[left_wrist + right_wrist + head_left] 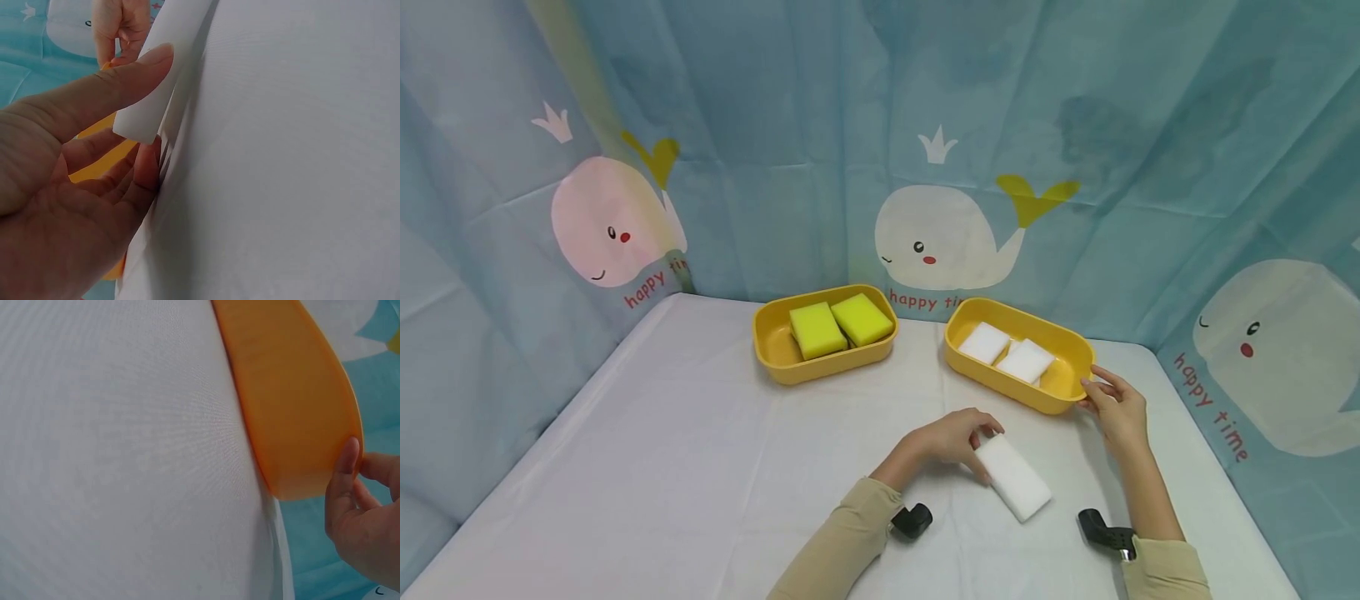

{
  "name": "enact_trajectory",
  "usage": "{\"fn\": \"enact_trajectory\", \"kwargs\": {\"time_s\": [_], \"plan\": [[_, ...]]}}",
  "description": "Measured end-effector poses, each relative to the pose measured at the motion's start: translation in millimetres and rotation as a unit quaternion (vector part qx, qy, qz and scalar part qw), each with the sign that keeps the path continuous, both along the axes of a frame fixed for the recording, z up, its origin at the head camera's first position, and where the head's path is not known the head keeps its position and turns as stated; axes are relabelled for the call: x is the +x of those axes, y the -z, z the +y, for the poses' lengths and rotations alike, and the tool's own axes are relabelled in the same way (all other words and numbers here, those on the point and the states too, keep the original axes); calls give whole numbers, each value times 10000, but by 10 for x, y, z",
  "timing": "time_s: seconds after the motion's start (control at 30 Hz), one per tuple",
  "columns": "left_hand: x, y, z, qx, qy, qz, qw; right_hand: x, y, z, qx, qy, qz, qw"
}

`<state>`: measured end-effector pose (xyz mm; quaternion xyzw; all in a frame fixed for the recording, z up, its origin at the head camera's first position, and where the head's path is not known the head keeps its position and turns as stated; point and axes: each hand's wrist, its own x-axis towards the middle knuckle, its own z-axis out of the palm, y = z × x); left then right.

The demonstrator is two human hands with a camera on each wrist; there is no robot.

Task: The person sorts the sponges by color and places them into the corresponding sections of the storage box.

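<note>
A white sponge block (1013,477) lies at a slant over the white table in the head view. My left hand (953,435) pinches its far left end; the left wrist view has the thumb on the near face of the white sponge (159,94) and the fingers by its lower edge. At the right, my right hand (1120,412) grips the right end of a yellow bin (1051,402) holding white sponges (1027,361). In the right wrist view, thumb and fingers of the right hand (365,506) close over the rim of the bin (294,419).
A second yellow bin (820,369) with yellow-green sponges (817,330) stands at the back, left of the first. Behind both hangs a blue curtain (775,167) with printed whales. The white tabletop (685,467) stretches out to the left. Black wrist devices (913,521) sit at both sleeves.
</note>
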<state>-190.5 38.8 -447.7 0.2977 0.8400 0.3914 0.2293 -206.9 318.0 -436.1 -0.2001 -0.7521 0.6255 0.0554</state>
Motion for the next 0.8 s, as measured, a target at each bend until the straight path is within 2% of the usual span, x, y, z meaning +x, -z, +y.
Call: {"fn": "enact_trajectory", "kwargs": {"time_s": [0.2, 0.4, 0.8], "plan": [[6, -39, -45, 154, -91, -251, 9995, -13, 13, -5, 48, 41, -61, 10000], [-9, -41, -69, 343, -116, -468, 9982, -18, 13, 4, -118, 95, -28, 9999], [-30, -65, -83, 466, -192, -592, 9970, -23, 8, 9, -106, 97, -82, 9999]]}}
